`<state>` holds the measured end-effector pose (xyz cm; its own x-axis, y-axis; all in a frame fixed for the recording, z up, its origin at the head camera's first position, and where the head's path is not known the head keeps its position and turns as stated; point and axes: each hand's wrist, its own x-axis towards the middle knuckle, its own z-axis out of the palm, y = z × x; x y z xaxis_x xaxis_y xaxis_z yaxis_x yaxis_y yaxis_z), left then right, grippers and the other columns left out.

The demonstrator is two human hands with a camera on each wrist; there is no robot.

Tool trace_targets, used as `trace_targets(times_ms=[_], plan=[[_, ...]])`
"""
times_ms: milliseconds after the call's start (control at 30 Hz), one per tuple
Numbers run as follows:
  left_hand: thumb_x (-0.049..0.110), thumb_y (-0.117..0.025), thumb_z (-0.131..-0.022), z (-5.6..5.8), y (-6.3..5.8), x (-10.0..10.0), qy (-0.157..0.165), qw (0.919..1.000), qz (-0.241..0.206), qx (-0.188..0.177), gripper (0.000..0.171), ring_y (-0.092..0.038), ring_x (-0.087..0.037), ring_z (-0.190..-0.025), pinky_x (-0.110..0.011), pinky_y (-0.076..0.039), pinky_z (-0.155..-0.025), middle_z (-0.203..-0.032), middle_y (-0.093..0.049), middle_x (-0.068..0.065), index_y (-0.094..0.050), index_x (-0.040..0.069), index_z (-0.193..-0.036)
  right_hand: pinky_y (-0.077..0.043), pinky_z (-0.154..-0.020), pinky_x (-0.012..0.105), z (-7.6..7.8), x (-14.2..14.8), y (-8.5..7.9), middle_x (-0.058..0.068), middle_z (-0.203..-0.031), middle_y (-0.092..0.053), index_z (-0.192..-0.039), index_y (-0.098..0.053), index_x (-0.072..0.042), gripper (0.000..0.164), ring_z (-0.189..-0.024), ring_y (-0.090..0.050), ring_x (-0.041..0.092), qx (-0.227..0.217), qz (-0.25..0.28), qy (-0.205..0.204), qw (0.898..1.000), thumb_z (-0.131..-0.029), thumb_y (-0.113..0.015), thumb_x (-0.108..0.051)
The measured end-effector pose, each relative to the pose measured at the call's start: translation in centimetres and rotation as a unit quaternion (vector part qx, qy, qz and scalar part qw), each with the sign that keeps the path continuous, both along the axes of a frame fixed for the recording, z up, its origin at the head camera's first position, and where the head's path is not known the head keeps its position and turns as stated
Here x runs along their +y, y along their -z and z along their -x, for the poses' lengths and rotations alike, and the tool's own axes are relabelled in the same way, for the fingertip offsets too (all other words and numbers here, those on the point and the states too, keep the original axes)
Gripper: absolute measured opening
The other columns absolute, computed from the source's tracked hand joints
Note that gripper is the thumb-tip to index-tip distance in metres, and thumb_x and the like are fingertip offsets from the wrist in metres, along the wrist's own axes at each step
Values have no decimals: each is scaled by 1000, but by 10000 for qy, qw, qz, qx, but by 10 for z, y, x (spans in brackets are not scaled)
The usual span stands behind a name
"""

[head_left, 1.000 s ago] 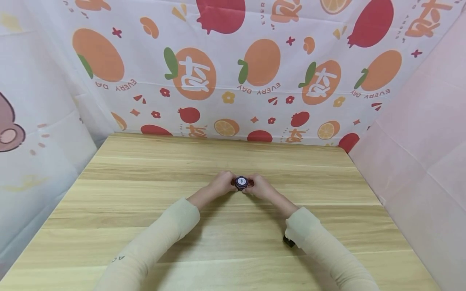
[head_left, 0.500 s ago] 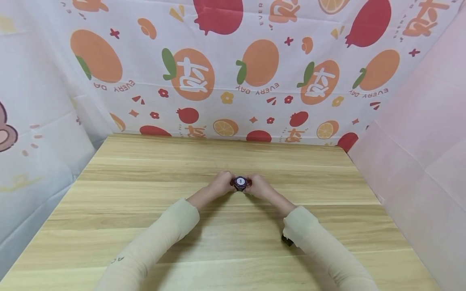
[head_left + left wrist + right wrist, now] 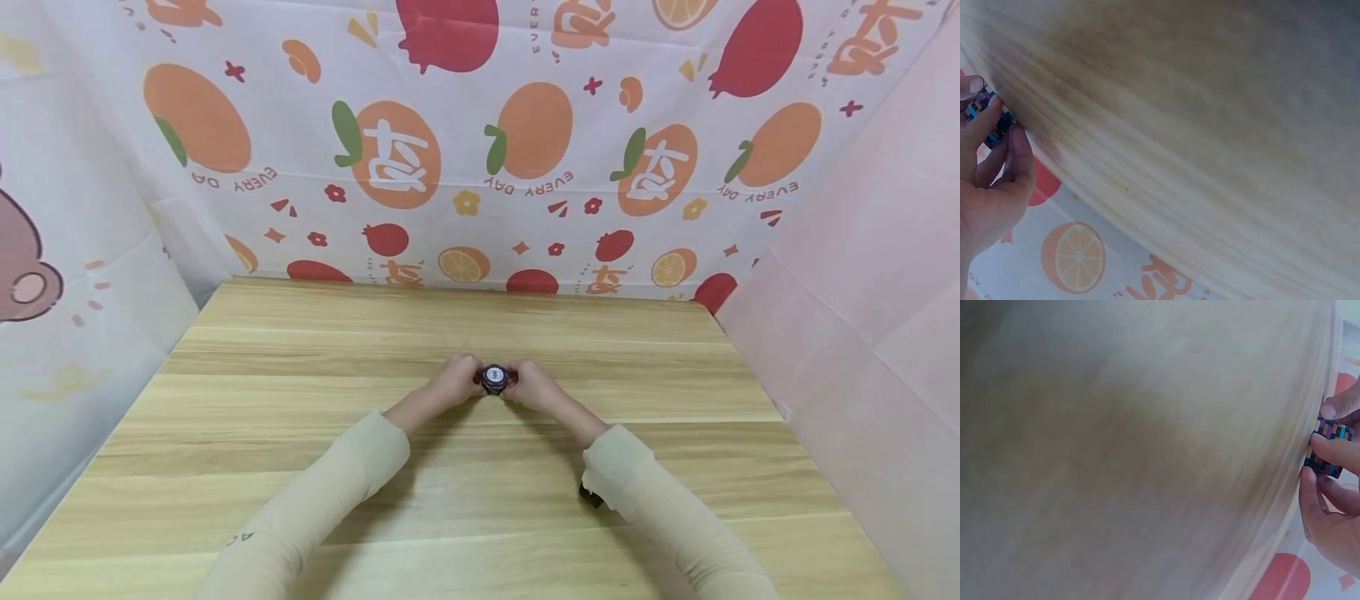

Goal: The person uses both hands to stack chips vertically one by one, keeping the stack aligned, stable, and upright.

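A short stack of poker chips (image 3: 494, 379) stands on the table between the two hands. Its top chip is dark purple with a white centre, and the print there is too small to read. My left hand (image 3: 456, 379) grips the stack from the left. From the right, my right hand (image 3: 534, 386) holds it too. In the left wrist view the chips (image 3: 999, 130) show striped edges in blue, black, purple and tan, with thumb and fingers curled around them. The right wrist view has the same striped chips (image 3: 1330, 469) partly hidden behind the fingers.
The wood-grain table (image 3: 480, 508) ends at a fruit-print cloth (image 3: 480, 225) behind. White cloth (image 3: 112, 250) hangs at the left and pinkish cloth (image 3: 870, 292) at the right. A small black object (image 3: 591, 497) shows beside the right sleeve.
The head view has drifted slightly, so everything sits a little further left in it. Both hands keep their hold on the stack of poker chips in the same place.
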<state>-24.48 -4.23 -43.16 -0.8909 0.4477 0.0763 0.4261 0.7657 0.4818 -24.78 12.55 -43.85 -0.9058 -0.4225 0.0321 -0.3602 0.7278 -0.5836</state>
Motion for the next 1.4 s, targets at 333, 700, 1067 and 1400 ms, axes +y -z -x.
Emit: trace_targets(times_ms=[333,700,1067,1400], plan=[[7,-79,-69,2,2,-2,-21,10000,18,83,21,-58,-23,-76,-33,-49,-72,-79,-62,-10,-67,-2,-84,-48,-66,25,1,-2,0,12,-89,-65,-100,-64,7,32,-76,-58,18,36,42,-21,10000,-69,-73,4],[7,-79,-68,2,2,-10,-2,9998,-120,130,21,-57,-22,-74,-33,-48,-71,-78,-63,-10,-67,-3,-83,-48,-65,23,1,-8,1,12,-87,-65,-100,-64,6,33,-73,-59,16,205,-72,-153,9996,-70,-74,0],[5,-79,-67,0,4,-24,81,9989,-302,344,20,-56,-20,-68,-31,-48,-65,-74,-62,-9,-67,-2,-81,-47,-64,22,2,-21,1,12,-88,-65,-103,-64,6,34,-72,-58,15,127,-95,-171,9997,-70,-73,1],[6,-80,-66,-4,5,-26,-69,9993,-295,220,22,-53,-19,-67,-30,-46,-63,-72,-58,-7,-67,-2,-82,-48,-65,23,0,-23,1,11,-86,-64,-105,-62,8,37,-72,-57,15,-241,109,-142,9995,-70,-72,3]])
